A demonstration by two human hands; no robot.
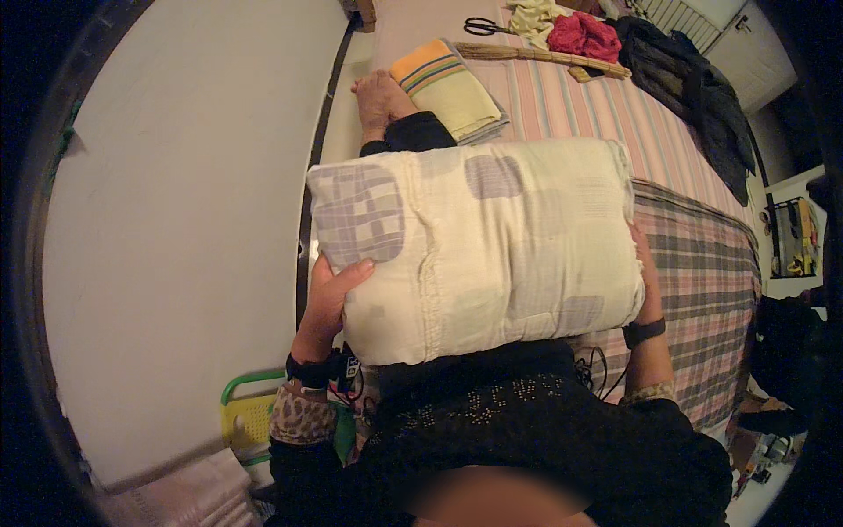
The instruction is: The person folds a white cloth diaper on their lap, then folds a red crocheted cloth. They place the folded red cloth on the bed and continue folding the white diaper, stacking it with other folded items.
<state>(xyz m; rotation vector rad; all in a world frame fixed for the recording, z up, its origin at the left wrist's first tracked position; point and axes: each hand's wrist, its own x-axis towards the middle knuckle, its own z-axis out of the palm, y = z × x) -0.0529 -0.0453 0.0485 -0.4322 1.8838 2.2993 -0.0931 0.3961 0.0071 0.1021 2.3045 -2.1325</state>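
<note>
A thick cream pillow (536,246) with grey-lilac checked patches is held up in front of my body, lying roughly level. My left hand (332,299) grips its near left corner, thumb on top and fingers hidden underneath. At the opposite end, my right hand (648,277) presses against the side, its fingers mostly out of sight behind the cover. A ruffled seam runs across the pillow's left part. Just past its far edge, a folded towel (461,97) in pale yellow with an orange striped end lies on the bed, beside my bare foot (378,95).
Pink striped bedding (562,105) covers the bed, with a plaid blanket (698,263) at right. Farther off lie black scissors (483,26), a straw brush (527,54), a red cloth (584,37) and a dark garment (685,97). A wall (176,220) and a green-yellow chair (250,417) stand left.
</note>
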